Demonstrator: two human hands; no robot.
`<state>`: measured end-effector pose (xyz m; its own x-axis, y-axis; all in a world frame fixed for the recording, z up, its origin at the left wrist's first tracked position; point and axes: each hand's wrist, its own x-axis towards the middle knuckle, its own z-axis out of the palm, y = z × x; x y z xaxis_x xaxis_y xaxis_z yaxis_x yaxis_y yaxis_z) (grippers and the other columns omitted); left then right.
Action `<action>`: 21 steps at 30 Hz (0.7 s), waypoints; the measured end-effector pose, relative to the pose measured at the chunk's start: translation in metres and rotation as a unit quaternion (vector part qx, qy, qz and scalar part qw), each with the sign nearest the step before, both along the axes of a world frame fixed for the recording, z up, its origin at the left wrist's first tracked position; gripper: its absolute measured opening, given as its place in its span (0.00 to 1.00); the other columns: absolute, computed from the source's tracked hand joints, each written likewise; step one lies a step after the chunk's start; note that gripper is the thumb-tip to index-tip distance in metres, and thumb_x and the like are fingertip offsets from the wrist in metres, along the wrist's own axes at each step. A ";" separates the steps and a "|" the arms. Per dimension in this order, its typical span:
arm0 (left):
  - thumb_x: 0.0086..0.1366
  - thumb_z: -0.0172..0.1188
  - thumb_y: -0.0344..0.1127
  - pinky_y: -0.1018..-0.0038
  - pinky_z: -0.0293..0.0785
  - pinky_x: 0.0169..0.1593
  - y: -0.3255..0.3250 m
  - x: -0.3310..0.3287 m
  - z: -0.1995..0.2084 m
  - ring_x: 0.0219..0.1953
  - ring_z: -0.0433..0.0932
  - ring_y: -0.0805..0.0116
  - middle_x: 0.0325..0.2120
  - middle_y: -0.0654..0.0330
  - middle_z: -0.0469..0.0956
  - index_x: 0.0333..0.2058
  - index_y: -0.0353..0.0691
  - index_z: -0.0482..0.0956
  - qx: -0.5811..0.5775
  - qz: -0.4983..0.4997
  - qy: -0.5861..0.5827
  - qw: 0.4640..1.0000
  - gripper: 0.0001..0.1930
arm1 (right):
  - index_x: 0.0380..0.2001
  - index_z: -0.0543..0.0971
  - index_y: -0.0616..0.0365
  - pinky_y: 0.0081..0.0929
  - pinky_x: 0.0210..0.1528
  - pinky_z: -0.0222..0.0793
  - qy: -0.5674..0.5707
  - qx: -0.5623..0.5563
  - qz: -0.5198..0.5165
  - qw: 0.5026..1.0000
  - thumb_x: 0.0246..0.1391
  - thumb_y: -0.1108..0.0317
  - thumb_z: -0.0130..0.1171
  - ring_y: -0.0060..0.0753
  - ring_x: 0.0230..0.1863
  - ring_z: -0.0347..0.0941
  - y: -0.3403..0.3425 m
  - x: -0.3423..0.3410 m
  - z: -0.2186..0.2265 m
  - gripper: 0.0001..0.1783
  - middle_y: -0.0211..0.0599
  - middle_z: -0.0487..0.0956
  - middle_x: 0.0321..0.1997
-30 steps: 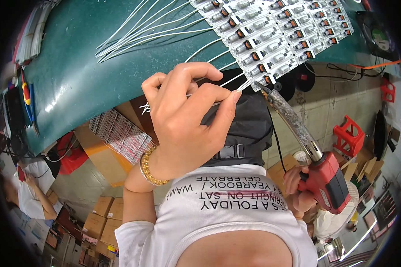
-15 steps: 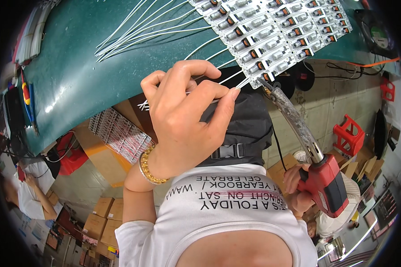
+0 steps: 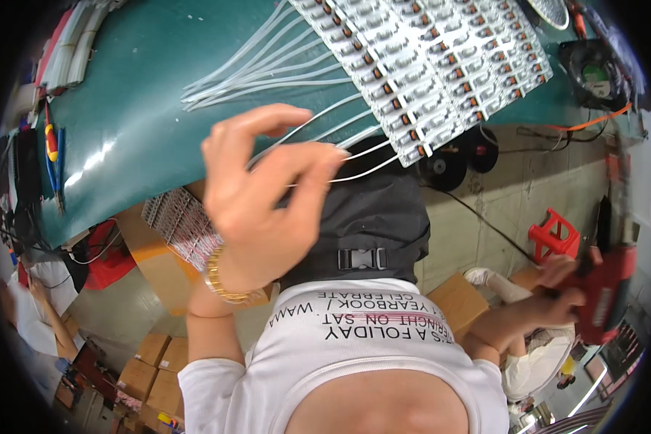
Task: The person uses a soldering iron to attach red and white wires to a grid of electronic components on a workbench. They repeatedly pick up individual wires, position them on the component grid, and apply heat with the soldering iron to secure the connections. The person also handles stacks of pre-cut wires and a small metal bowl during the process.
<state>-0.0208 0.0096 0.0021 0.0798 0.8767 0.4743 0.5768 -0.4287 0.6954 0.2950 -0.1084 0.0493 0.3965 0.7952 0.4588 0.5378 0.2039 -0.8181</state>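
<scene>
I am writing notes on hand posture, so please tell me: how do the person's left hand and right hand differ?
The left hand appears to pinch white wires beside the panel; the right hand grips a red tool, away from the panel. The left hand has a gold bracelet at its wrist; the right hand shows none. Both are gloveless.

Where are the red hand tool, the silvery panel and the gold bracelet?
Red hand tool (image 3: 603, 300), head view: its blurred body.
Silvery panel (image 3: 428, 72), head view: middle of its rows.
Gold bracelet (image 3: 214, 278), head view: the band's left side.
</scene>
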 end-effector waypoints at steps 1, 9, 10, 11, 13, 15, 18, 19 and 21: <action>0.46 0.64 0.23 0.73 0.65 0.39 0.009 -0.011 0.006 0.31 0.73 0.65 0.29 0.58 0.76 0.22 0.36 0.78 0.016 0.001 0.018 1.000 0.04 | 0.52 0.59 0.72 0.24 0.21 0.57 -0.060 0.025 -0.051 0.997 0.56 0.49 0.50 0.24 0.13 0.56 0.007 0.017 0.020 0.35 0.30 0.61 0.11; 0.55 0.59 0.33 0.70 0.64 0.40 0.140 -0.091 0.017 0.29 0.75 0.61 0.23 0.55 0.76 0.26 0.37 0.78 -0.079 0.002 0.155 0.985 0.06 | 0.52 0.59 0.72 0.22 0.19 0.56 0.034 0.009 0.004 0.999 0.56 0.53 0.51 0.23 0.13 0.56 -0.008 0.025 0.003 0.33 0.31 0.63 0.14; 0.55 0.60 0.34 0.69 0.63 0.40 0.154 -0.095 0.008 0.28 0.75 0.61 0.23 0.54 0.76 0.26 0.37 0.78 -0.081 -0.012 0.146 0.986 0.06 | 0.52 0.59 0.72 0.22 0.19 0.56 0.046 0.002 0.018 0.999 0.56 0.54 0.51 0.22 0.13 0.56 -0.009 0.020 -0.004 0.32 0.32 0.64 0.14; 0.54 0.60 0.34 0.68 0.63 0.40 0.163 -0.101 0.005 0.29 0.74 0.60 0.23 0.55 0.76 0.27 0.38 0.78 -0.047 0.014 0.193 0.980 0.06 | 0.53 0.59 0.72 0.21 0.19 0.56 0.054 0.001 0.028 0.998 0.56 0.54 0.51 0.22 0.13 0.56 -0.008 0.018 -0.009 0.32 0.32 0.64 0.15; 0.54 0.60 0.35 0.66 0.63 0.39 0.181 -0.112 -0.002 0.30 0.73 0.60 0.23 0.56 0.75 0.27 0.40 0.79 0.022 0.059 0.273 0.960 0.06 | 0.53 0.59 0.71 0.21 0.18 0.55 0.052 0.001 0.038 0.998 0.56 0.56 0.51 0.22 0.12 0.57 -0.006 0.020 -0.010 0.32 0.32 0.65 0.15; 0.53 0.61 0.35 0.65 0.63 0.39 0.192 -0.131 -0.005 0.34 0.72 0.59 0.26 0.57 0.74 0.27 0.41 0.79 0.081 0.112 0.330 0.934 0.05 | 0.53 0.58 0.71 0.20 0.18 0.55 0.038 0.016 0.029 0.999 0.56 0.57 0.52 0.21 0.12 0.57 0.002 0.030 0.005 0.31 0.32 0.65 0.16; 0.52 0.60 0.33 0.64 0.65 0.40 0.209 -0.125 -0.009 0.39 0.71 0.57 0.32 0.58 0.73 0.31 0.42 0.77 0.136 0.079 0.338 0.928 0.07 | 0.53 0.58 0.71 0.20 0.17 0.55 -0.004 0.065 -0.021 0.998 0.56 0.58 0.52 0.21 0.12 0.57 0.023 0.055 0.042 0.30 0.33 0.66 0.17; 0.51 0.60 0.32 0.64 0.65 0.40 0.215 -0.106 -0.005 0.38 0.71 0.57 0.32 0.57 0.73 0.32 0.42 0.76 0.148 0.024 0.319 0.936 0.08 | 0.53 0.58 0.71 0.19 0.17 0.55 -0.015 0.080 -0.039 0.996 0.57 0.59 0.52 0.20 0.12 0.57 0.029 0.066 0.057 0.30 0.33 0.67 0.17; 0.50 0.58 0.29 0.63 0.66 0.41 0.226 -0.059 -0.001 0.38 0.71 0.56 0.32 0.56 0.72 0.34 0.40 0.74 0.174 -0.084 0.292 0.937 0.11 | 0.54 0.58 0.71 0.19 0.16 0.54 -0.032 0.108 -0.071 0.991 0.57 0.60 0.52 0.20 0.12 0.57 0.039 0.082 0.082 0.29 0.33 0.67 0.18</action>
